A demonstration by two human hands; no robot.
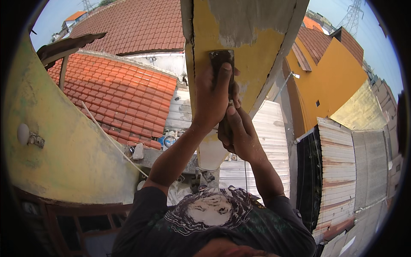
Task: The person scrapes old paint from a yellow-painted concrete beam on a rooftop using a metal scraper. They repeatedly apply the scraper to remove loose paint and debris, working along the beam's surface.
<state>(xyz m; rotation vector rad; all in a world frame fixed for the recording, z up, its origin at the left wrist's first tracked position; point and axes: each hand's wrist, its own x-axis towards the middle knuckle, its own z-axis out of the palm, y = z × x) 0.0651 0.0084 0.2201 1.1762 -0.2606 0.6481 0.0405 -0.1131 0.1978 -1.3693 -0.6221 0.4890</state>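
Observation:
A dark, worn hand-held tool (222,56) with a flat rectangular end lies against the painted face of a column (257,61). My left hand (212,93) wraps around its upper body, thumb along the top. Below it, my right hand (240,130) grips the lower end, close to the left hand. A thin dark cord (246,175) hangs beneath the right hand; whether it joins the tool cannot be told. The column is yellow around the tool, with a bare grey patch (250,19) above. Most of the tool's working side is hidden.
Dark cracks run along both column edges. A yellow wall with a light bulb (23,134) curves up at left, and a pale pole (112,138) leans there. Far below lie orange roof tiles (118,93) and corrugated metal roofing (269,141). A ledge (151,157) holds a pale block (138,151).

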